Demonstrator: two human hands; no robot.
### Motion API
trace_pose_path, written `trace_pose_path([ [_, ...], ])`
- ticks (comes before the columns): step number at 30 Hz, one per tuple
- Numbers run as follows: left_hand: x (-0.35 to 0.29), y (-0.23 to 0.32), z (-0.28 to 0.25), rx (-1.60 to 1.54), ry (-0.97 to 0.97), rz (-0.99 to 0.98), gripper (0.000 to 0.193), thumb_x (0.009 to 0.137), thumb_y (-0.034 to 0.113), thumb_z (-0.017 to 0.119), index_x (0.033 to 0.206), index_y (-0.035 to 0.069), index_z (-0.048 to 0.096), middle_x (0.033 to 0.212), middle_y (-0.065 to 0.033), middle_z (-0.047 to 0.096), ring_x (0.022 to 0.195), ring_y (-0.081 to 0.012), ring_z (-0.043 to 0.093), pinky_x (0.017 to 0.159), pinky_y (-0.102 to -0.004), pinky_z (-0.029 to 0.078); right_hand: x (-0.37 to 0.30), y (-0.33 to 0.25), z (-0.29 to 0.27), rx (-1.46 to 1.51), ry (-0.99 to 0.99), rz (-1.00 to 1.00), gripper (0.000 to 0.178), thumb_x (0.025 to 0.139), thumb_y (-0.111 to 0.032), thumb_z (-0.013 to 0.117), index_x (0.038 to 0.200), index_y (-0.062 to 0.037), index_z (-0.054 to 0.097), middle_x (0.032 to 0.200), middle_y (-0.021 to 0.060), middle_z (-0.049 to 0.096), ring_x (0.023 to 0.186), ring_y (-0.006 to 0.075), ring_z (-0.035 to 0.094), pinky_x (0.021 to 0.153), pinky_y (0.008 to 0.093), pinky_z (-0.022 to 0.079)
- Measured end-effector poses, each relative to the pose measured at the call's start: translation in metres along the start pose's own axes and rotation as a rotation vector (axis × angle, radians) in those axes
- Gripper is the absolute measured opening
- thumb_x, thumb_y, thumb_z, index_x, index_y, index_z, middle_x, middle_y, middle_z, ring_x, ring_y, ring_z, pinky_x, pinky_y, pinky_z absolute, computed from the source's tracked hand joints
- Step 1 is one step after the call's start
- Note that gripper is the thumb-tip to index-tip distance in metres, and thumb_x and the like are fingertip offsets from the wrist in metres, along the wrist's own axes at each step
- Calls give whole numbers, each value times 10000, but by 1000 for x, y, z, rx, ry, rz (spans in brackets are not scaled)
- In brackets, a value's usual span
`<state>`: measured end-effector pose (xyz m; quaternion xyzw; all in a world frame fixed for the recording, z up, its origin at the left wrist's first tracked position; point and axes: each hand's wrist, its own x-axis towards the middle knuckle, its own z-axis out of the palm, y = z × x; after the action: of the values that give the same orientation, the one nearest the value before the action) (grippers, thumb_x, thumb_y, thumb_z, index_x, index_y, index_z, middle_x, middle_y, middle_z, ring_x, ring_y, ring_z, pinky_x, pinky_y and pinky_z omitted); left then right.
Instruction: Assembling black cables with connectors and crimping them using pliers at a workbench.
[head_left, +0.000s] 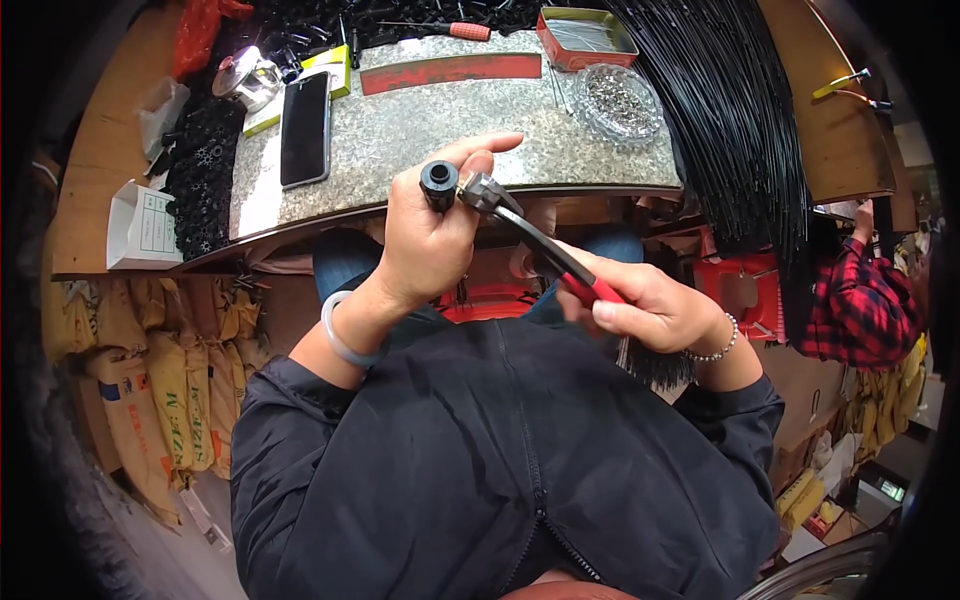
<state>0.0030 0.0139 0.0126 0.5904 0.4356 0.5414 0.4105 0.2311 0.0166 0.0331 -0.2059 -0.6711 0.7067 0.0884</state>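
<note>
Grn txt (pixel 197 435) — sacks (pixel 166 360); label (pixel 153 220) — box (pixel 122 232)

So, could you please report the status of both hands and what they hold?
Left hand gripping black tubular part. Right hand gripping red-handled pliers, head beside that part. Phone on worktop, clear of both hands.

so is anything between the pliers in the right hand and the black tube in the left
The pliers in the right hand sit right beside the black tube in the left hand; only a small yellowish bit shows between them. What it belongs to is unclear.
</note>
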Motion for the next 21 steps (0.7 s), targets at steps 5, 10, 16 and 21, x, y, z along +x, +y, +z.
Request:
trace_pose_path([
  [5, 0, 1, 0, 17, 1, 5, 306, 953, 193, 430, 1123, -4, 591, 552, 95, 361, 483, 11, 319, 436, -183, 220, 4, 6, -1, -175, 133, -101, 499, 945, -176, 423, 1405, -60, 268, 956, 58, 528, 696, 91, 446, 671, 223, 426],
  [10, -1, 3, 0, 119, 19, 41, 298, 950, 185, 436, 1115, -4, 597, 573, 96, 392, 509, 7, 319, 456, -186, 221, 2, -8, -1, -199, 154, -36, 474, 963, -204, 390, 1407, -82, 276, 905, 58, 545, 705, 94, 468, 682, 241, 436],
  [16, 0, -2, 4, 122, 53, 108, 281, 945, 167, 447, 1096, -6, 608, 593, 98, 405, 549, 8, 311, 477, -183, 223, -1, -6, -3, -41, 145, 185, 382, 971, -311, 368, 1139, 2, 506, 747, 22, 521, 606, 71, 495, 533, 204, 416],
  [21, 2, -3, 5, 117, 21, 92, 288, 949, 170, 440, 1100, -10, 606, 590, 98, 408, 542, 4, 304, 474, -184, 231, 6, 14, 11, 169, 251, 217, 336, 953, -311, 443, 797, -27, 531, 613, -6, 506, 500, 46, 431, 467, 204, 366],
])
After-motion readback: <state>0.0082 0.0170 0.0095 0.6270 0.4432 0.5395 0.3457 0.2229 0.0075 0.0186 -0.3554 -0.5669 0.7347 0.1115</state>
